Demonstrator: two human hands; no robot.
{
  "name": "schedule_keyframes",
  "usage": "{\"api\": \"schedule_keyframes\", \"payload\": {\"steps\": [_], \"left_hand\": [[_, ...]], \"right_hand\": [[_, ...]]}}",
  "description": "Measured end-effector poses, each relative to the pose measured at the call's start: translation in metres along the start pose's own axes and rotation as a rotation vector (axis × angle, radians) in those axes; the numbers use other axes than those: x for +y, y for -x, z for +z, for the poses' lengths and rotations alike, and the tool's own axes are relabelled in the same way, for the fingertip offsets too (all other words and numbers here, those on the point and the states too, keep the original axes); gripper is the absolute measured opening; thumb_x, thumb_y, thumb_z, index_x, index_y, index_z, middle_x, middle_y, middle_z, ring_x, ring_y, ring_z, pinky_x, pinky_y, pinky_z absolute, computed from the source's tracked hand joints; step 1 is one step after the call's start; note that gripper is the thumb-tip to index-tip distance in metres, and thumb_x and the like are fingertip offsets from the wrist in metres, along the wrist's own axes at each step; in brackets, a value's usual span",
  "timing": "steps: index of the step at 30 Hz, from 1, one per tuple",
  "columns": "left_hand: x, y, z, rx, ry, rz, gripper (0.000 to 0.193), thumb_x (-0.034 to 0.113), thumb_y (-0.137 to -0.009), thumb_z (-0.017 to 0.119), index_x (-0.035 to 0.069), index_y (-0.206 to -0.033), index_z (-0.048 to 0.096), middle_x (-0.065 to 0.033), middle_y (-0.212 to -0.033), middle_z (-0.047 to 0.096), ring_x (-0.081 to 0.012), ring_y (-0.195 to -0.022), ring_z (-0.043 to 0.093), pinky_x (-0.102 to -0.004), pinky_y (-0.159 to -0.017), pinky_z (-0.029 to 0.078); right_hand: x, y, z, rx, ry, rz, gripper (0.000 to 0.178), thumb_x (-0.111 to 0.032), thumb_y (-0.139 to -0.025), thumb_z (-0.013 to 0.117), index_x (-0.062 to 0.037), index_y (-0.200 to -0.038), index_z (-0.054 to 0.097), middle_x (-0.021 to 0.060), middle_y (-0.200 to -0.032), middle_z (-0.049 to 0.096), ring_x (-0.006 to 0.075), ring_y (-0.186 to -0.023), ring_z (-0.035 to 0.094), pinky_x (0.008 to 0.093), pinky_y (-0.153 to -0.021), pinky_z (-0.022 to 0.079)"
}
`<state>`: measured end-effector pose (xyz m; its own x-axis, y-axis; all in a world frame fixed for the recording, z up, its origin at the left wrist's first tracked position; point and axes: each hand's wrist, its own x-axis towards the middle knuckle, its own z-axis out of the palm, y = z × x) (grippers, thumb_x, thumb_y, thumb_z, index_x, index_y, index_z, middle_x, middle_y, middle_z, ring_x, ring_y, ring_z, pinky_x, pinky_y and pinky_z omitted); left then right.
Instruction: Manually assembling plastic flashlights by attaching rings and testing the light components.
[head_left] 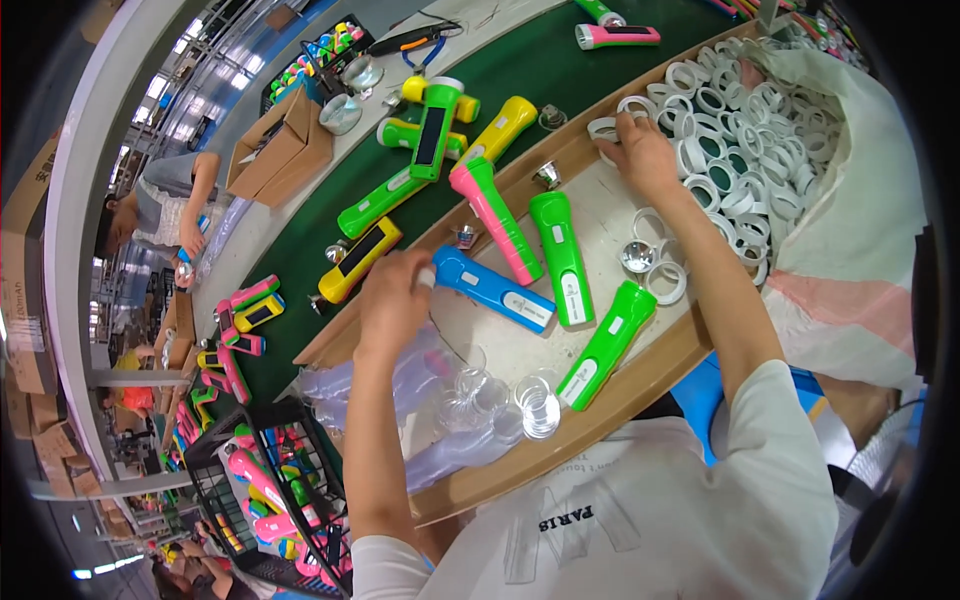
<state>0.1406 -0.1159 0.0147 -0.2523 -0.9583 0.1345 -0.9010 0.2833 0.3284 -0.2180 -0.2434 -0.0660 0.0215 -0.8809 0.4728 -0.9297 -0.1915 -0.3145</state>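
Note:
My left hand [392,300] is closed at the head end of a blue flashlight [500,292] lying in a cardboard tray [560,425]; a small white bit shows at its fingertips. My right hand [643,152] reaches to the tray's far edge, its fingers on a white plastic ring [603,128]. Beside it lies a big heap of similar white rings [740,130]. Between my hands rest a pink flashlight [500,220] and a green flashlight [562,260]. Another green flashlight [608,345] lies nearer me, next to a shiny reflector cup [637,257].
Clear round lenses [538,405] and crumpled plastic film [385,375] lie in the tray's near left. Beyond runs a green conveyor belt [290,240] with several flashlights. A black crate [205,470] of flashlights stands left. A white sack [850,230] borders the rings. Another person [165,205] sits across the belt.

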Motion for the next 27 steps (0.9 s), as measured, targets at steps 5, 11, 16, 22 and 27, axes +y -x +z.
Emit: {"api": "schedule_keyframes", "payload": {"steps": [5,11,16,22,27], "left_hand": [[0.02,0.047,0.005,-0.236,-0.059,-0.022,0.034,0.02,-0.072,0.073,0.003,-0.101,0.067,-0.0156,-0.104,0.063,-0.0339,-0.104,0.053,-0.044,-0.091,0.04],[0.032,0.08,0.024,-0.277,-0.08,0.11,0.042,0.019,-0.063,0.081,0.009,-0.1,0.064,-0.0079,-0.092,0.058,-0.0284,-0.097,0.054,-0.0425,-0.093,0.033],[0.047,0.075,0.005,-0.175,0.112,0.102,0.041,0.016,-0.064,0.082,0.008,-0.099,0.062,-0.0069,-0.094,0.059,-0.0246,-0.097,0.054,-0.0389,-0.092,0.036],[0.091,0.01,-0.009,0.321,0.799,0.071,0.045,0.003,-0.067,0.081,0.005,-0.103,0.053,-0.0044,-0.105,0.053,-0.0154,-0.096,0.053,-0.0294,-0.089,0.043],[0.125,-0.058,0.02,0.342,0.449,0.248,0.042,0.021,-0.065,0.083,0.005,-0.094,0.057,-0.0096,-0.098,0.054,-0.0268,-0.095,0.052,-0.0388,-0.081,0.041]], "right_hand": [[-0.007,-0.003,0.002,-0.013,-0.069,0.111,0.043,-0.033,-0.078,0.071,-0.0045,-0.1,0.049,0.0169,-0.091,0.062,0.0351,-0.091,0.06,0.0442,-0.074,0.05],[-0.01,0.0,-0.005,0.028,-0.086,0.013,0.038,-0.026,-0.077,0.07,-0.0072,-0.107,0.058,0.0177,-0.091,0.062,0.0358,-0.089,0.061,0.0447,-0.074,0.05],[-0.037,0.019,-0.039,0.056,-0.226,-0.134,0.026,-0.021,-0.075,0.069,-0.0042,-0.094,0.064,0.0216,-0.091,0.059,0.0366,-0.085,0.059,0.0426,-0.073,0.049],[-0.09,0.058,-0.073,-0.091,-0.593,-0.333,0.03,-0.012,-0.077,0.072,-0.0045,-0.101,0.056,0.0223,-0.116,0.053,0.035,-0.094,0.058,0.0414,-0.078,0.049],[-0.101,0.065,-0.076,-0.14,-0.928,-0.259,0.069,-0.009,-0.072,0.074,-0.006,-0.132,0.041,0.017,-0.119,0.054,0.0344,-0.106,0.057,0.0402,-0.088,0.048]]}}
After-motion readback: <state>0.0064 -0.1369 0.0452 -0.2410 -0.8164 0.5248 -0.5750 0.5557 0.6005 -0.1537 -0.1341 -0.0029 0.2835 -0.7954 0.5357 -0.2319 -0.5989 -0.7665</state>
